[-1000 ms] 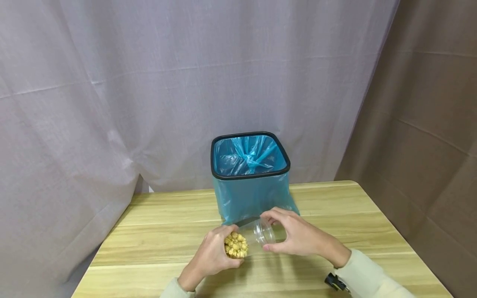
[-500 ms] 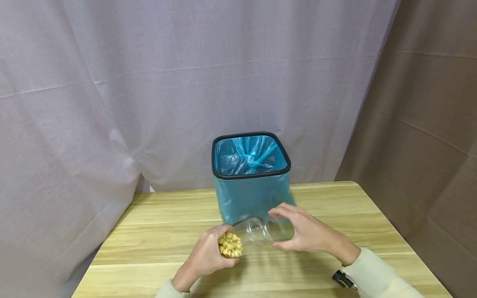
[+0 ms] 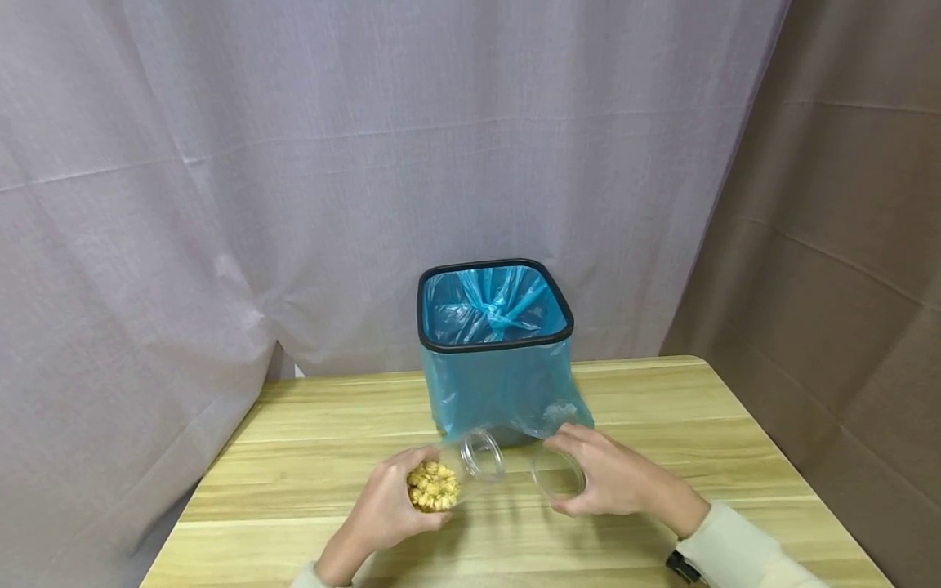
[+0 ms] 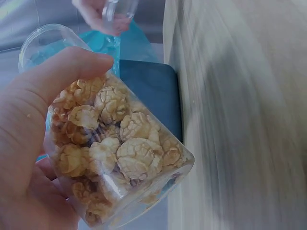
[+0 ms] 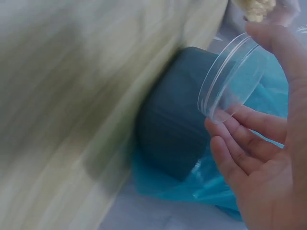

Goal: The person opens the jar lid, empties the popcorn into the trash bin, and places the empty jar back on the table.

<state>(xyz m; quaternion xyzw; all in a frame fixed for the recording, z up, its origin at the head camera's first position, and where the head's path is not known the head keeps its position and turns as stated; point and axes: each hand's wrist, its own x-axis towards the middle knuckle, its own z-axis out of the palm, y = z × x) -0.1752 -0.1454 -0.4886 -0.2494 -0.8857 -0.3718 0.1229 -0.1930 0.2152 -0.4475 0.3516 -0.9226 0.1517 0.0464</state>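
My left hand (image 3: 390, 500) grips a clear plastic jar (image 4: 115, 143) partly filled with caramel popcorn (image 3: 434, 487). The jar lies tilted, its uncovered mouth (image 3: 483, 455) pointing right toward the other hand. In the left wrist view the thumb presses across the jar's side, with the popcorn gathered at the bottom end. Apart from the jar, my right hand (image 3: 613, 476) holds a clear round lid (image 5: 235, 72) by its edge, thumb on one side and fingertips on the other.
Just behind both hands stands a dark bin (image 5: 177, 110) with a black rim (image 3: 496, 349) and a blue bag (image 3: 500, 384) lining it and hanging over its outside. Under everything is a wood-grain table (image 3: 316, 457). Grey curtains (image 3: 353, 163) hang behind it.
The lid has come away from the jar's mouth. My left hand has moved left with the jar, and my right hand has drawn right with the lid, widening the gap.
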